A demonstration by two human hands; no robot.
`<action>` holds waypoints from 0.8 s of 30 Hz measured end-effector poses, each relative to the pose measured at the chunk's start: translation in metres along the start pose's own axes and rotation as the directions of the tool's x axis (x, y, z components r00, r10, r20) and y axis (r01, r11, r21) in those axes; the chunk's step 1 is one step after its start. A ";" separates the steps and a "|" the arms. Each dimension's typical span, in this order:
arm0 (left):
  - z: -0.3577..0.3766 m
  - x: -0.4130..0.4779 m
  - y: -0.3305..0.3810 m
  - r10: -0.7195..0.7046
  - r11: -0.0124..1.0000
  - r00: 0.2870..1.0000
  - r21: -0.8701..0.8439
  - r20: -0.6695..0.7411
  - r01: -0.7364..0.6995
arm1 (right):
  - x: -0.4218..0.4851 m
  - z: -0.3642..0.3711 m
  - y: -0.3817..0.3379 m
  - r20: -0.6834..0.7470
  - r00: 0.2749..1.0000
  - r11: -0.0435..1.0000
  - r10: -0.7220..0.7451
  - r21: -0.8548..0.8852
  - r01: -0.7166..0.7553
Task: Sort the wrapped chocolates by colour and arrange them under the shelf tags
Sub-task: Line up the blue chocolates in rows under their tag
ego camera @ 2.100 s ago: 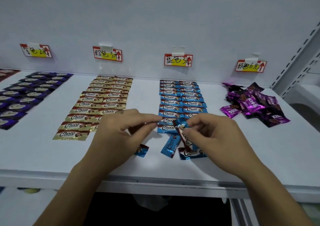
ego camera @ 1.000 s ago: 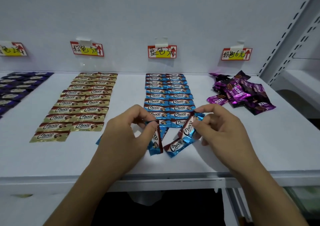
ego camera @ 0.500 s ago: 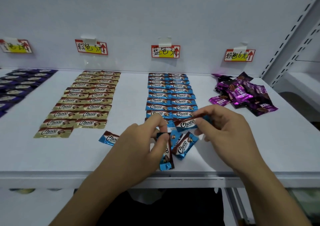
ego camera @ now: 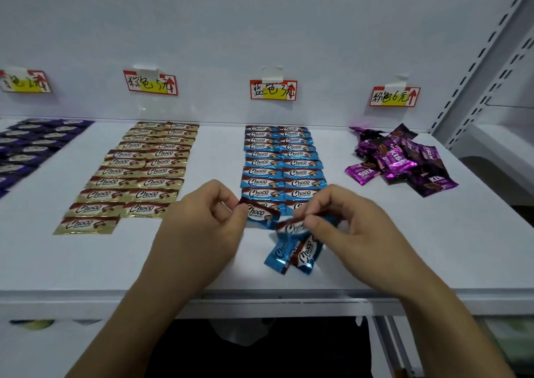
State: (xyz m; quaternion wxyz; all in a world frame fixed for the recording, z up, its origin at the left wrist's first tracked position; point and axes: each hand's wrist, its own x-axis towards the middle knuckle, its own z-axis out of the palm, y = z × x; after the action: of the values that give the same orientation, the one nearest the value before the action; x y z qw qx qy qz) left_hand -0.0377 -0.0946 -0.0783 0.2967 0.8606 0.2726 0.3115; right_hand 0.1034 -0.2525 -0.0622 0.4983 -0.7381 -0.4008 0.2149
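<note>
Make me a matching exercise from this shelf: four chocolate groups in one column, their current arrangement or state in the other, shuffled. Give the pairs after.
Column one
1. gold chocolates
2. pink chocolates
3. blue chocolate in the left hand
4. two loose blue chocolates

Column two
A. lying crossed near the shelf's front edge, below the hands
B. jumbled heap, not yet sorted into rows
C. pinched at one end, held at the foot of the blue rows
D. laid out in two neat columns

Pairs: 1-D, 2-B, 3-C, 4-A
</note>
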 end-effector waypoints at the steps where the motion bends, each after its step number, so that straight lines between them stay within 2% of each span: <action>1: 0.000 -0.001 -0.001 0.041 0.995 0.999 0.090 -0.030 -0.038 | -0.001 0.003 0.000 0.040 0.999 1.000 0.008 -0.023 -0.007; 3: 0.000 -0.003 0.001 0.103 0.977 0.993 0.191 -0.057 -0.091 | -0.003 0.006 0.003 0.069 0.997 0.998 0.027 -0.061 -0.023; 7: 0.003 -0.005 -0.002 0.137 0.961 0.990 0.244 -0.022 -0.127 | -0.006 0.004 0.004 0.049 0.998 0.987 0.024 -0.159 -0.016; 12: 0.005 -0.010 -0.003 0.111 0.879 0.993 0.464 0.027 -0.111 | -0.011 0.000 0.005 0.044 0.998 0.991 0.036 -0.132 -0.030; 16: 0.010 -0.011 0.003 0.244 0.868 0.965 0.423 0.093 -0.260 | -0.004 -0.007 0.005 -0.056 0.998 0.997 -0.003 -0.080 -0.001; 19: 0.019 -0.018 0.007 0.293 0.885 0.946 0.336 0.137 -0.323 | 0.006 -0.008 0.008 -0.151 0.988 0.996 0.026 -0.078 -0.038; 24: 0.024 -0.023 0.002 0.331 0.881 0.923 0.287 0.195 -0.376 | 0.010 -0.003 0.012 -0.196 0.981 0.969 -0.004 -0.242 -0.045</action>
State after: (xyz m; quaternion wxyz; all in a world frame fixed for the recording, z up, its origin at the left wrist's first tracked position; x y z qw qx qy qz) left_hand -0.0353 -0.1194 -0.1004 0.1102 0.9521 0.1358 0.2510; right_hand 0.1160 -0.2484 -0.0710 0.4379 -0.8157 -0.3656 0.0955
